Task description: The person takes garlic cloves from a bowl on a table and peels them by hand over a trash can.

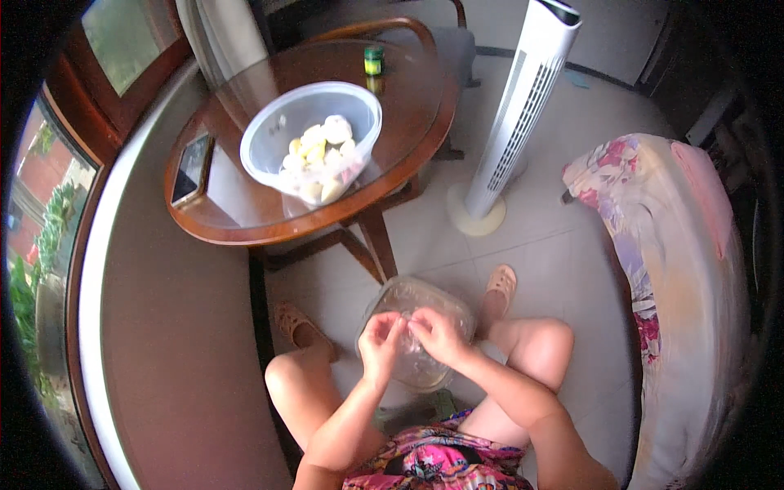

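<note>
Lower centre: bare left hand point(378, 341) and bare right hand point(438, 335), each grip pinched, tips meeting; anything between them too small to tell. Clear rounded-rectangular plastic tub point(435, 377) directly below, likely to catch scraps. Upper left of centre: translucent white plastic bowl point(268, 131) of pale rounded pieces point(314, 149), brown round glass-topped wooden bench point(412, 90), probably for easy reach.

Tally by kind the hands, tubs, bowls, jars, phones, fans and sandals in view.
Bare left hand and bare right hand: 2
Translucent rounded-square plastic tub: 1
Large translucent round plastic bowl: 1
Small green cylindrical jar: 1
Dark-screened rectangular phone: 1
Tall white tower fan: 1
Beige openwork sandals: 2
Total: 9
</note>
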A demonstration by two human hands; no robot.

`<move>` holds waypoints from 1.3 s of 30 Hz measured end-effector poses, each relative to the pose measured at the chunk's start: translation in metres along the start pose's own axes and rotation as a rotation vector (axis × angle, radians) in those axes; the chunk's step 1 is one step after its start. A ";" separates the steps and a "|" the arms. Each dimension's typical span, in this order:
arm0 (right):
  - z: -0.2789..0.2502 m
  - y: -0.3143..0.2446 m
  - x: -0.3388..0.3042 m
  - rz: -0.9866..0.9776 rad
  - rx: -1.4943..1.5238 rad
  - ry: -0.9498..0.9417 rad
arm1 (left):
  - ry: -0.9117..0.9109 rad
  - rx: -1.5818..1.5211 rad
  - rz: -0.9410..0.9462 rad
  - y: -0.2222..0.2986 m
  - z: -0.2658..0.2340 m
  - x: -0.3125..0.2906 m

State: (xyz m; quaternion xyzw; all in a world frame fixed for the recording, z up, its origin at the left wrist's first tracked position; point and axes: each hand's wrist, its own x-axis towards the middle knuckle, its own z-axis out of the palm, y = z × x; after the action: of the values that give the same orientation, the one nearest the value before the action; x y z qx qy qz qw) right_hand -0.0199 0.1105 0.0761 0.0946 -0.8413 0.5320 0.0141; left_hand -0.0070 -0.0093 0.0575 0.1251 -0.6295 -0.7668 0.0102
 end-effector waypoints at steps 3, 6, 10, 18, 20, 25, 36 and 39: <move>-0.001 -0.001 -0.001 -0.077 0.003 0.002 | -0.008 -0.067 -0.042 0.001 0.000 -0.004; -0.003 -0.001 0.001 0.046 0.081 -0.042 | 0.005 0.023 0.002 0.002 0.000 -0.002; -0.003 0.000 0.007 0.038 0.109 0.010 | 0.003 0.043 0.024 0.004 0.001 0.003; -0.006 0.000 0.014 0.081 0.156 -0.044 | -0.068 -0.306 -0.170 0.002 -0.002 0.006; -0.005 0.004 0.012 0.116 0.183 -0.076 | -0.083 -0.414 -0.260 0.004 -0.002 0.005; 0.000 0.012 0.009 0.161 0.396 -0.084 | -0.098 -0.507 -0.373 0.003 -0.003 0.005; -0.011 -0.001 0.012 0.045 0.232 -0.221 | -0.304 0.053 -0.097 0.006 -0.008 0.007; -0.011 0.000 0.014 0.177 0.507 -0.293 | -0.362 0.080 -0.083 0.007 -0.011 0.008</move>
State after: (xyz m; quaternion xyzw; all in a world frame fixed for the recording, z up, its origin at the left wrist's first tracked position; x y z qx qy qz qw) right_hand -0.0342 0.1186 0.0830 0.0974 -0.6799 0.7047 -0.1779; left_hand -0.0133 -0.0227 0.0613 0.0113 -0.6455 -0.7508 -0.1396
